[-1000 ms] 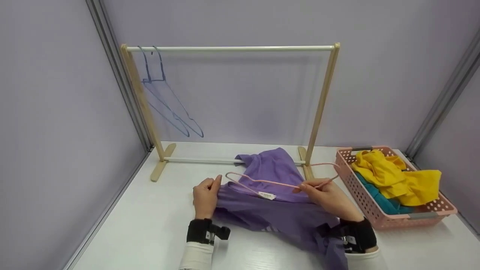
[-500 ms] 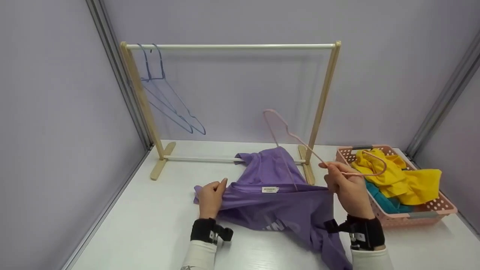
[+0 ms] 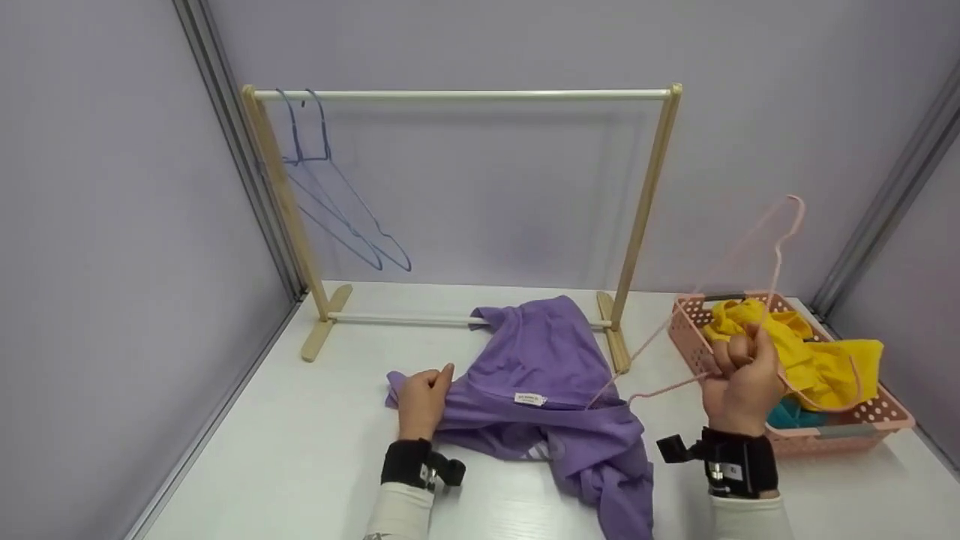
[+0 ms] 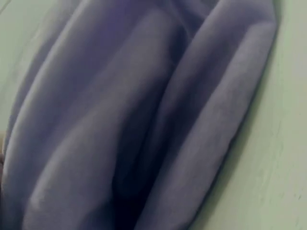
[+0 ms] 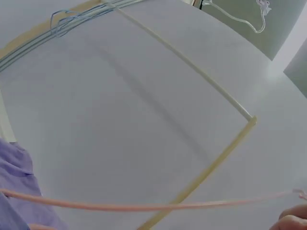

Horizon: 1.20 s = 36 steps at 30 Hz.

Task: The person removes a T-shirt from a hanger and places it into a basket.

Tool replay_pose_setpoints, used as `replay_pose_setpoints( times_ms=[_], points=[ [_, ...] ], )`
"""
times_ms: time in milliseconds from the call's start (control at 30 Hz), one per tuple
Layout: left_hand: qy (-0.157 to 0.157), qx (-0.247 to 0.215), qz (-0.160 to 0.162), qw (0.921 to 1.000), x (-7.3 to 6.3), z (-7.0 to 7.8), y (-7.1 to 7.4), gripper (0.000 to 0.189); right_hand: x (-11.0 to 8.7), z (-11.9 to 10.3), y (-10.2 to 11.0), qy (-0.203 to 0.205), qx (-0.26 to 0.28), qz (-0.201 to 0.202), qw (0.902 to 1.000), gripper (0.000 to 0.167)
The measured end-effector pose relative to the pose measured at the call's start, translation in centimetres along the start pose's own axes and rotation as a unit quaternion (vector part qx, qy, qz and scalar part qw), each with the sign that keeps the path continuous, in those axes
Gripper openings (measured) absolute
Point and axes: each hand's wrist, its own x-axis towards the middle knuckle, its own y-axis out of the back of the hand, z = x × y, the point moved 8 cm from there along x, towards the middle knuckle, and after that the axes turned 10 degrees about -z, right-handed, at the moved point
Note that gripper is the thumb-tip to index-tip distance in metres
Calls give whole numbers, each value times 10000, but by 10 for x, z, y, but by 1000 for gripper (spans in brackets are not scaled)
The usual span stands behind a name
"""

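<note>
A purple T-shirt (image 3: pixel 532 341) lies spread on the white table, its collar and white label facing up. My left hand (image 3: pixel 421 405) grips the cloth at the shirt's left side, thumb on top. At the right, my right hand (image 3: pixel 742 386) holds a pink wire hanger (image 3: pixel 667 388) near its hook. One end of the hanger reaches into the collar opening, and the other end points upward above the basket. In the left wrist view, purple folds (image 4: pixel 96 115) fill most of the frame. The hanger's wire (image 5: pixel 115 207) crosses low in the right wrist view.
Behind the shirt stands a wooden rack with a white top rail (image 3: pixel 465 95). Blue hangers (image 3: pixel 325 135) hang at its left end. A pink basket (image 3: pixel 825 444) with yellow cloth (image 3: pixel 844 364) and teal cloth (image 3: pixel 795 415) stands at the right, close by my right hand.
My right hand has moved right, away from the shirt, turning the hanger so one end stands up and the other enters the collar. The left hand keeps its grip on the shirt.
</note>
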Motion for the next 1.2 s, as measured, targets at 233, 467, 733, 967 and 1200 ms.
replay_pose_setpoints(
  times_ms=[233, 467, 733, 967, 1200],
  points=[
    [-193, 200, 19, 9996, -3, 10, 0, 48, -10, 0, -26, 726, 71, -954, 9928, 35],
    [-774, 616, 426, 9942, -9, 40, 2, 13, -27, 27, -45, 812, -217, -1751, 9810, 30],
    [-1845, -510, -332, 9810, -23, 85, -17, 11, -43, 56, -57, 588, -318, -2425, 9678, 32],
    [-2291, -788, -2284, 9429, -40, 113, -57, 23, -54, 74, -58, 285, 44, -2456, 9689, 29],
    [-1786, -575, -3700, 9099, -54, 118, -85, 36, -57, 83, -65, -135, -159, -2765, 9608, 27]
  ],
)
